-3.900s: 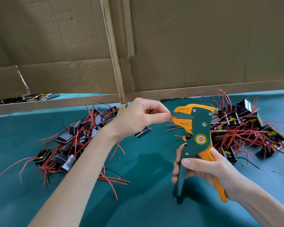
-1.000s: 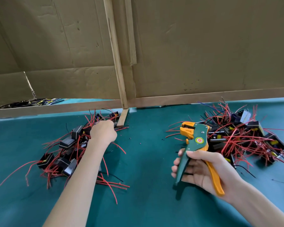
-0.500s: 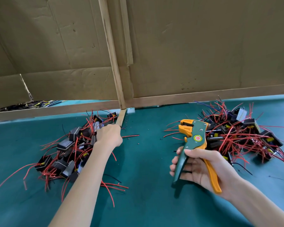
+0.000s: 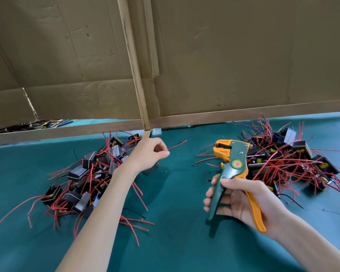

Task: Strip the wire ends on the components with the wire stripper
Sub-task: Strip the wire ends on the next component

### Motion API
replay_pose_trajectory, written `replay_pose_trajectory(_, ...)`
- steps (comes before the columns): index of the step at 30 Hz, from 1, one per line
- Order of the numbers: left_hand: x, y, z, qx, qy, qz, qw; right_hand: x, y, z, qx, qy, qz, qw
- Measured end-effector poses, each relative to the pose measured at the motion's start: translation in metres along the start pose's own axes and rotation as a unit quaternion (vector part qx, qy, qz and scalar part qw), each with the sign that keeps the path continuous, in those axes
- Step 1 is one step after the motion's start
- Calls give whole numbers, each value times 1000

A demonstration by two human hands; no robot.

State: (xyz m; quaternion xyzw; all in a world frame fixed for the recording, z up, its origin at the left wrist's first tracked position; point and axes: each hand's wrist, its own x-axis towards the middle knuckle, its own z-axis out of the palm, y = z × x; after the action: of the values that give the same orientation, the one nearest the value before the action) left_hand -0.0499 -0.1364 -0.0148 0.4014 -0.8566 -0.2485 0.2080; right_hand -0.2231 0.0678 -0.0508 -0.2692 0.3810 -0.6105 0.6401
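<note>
Two piles of components lie well apart on the table. The left pile is at the left side and the right pile is at the far right. The left hand is just beside the right edge of the left pile. One wire goes out from its fingertips to the right. The right hand is nearer, right of centre. It holds the wire stripper upright, with the head just left of the right pile. A cardboard wall stands along the far edge of the table, and a wooden strip stands before it. Loose wires lie behind the wall at the far left.
</note>
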Motion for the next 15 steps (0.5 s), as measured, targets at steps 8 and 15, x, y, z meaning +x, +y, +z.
replay_pose_trajectory(8,-3,27,4,-236,17,39,971,-1,0,1,-12,-1,-10,1000)
replay_pose_trajectory(15,-8,45,6,-324,-13,71,943,-1,-1,1,-15,-5,-15,1000)
